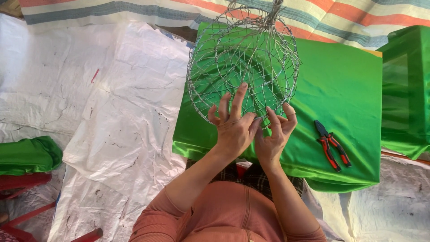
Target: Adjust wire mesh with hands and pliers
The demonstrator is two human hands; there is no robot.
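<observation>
A round wire mesh basket frame [244, 58] hangs in front of me over a green cloth-covered table [345, 89]. My left hand [233, 125] grips the lower edge of the mesh with its fingers spread up through the wires. My right hand [274, 134] pinches the wire at the bottom rim, right beside the left. Both hands touch the frame at its lowest part.
Red-handled pliers [331, 145] lie on the green cloth to the right of my hands. White plastic sheeting [121, 112] covers the floor at left. A folded green cloth [27, 154] rests on a red stool at far left. A striped tarp [349, 18] hangs behind.
</observation>
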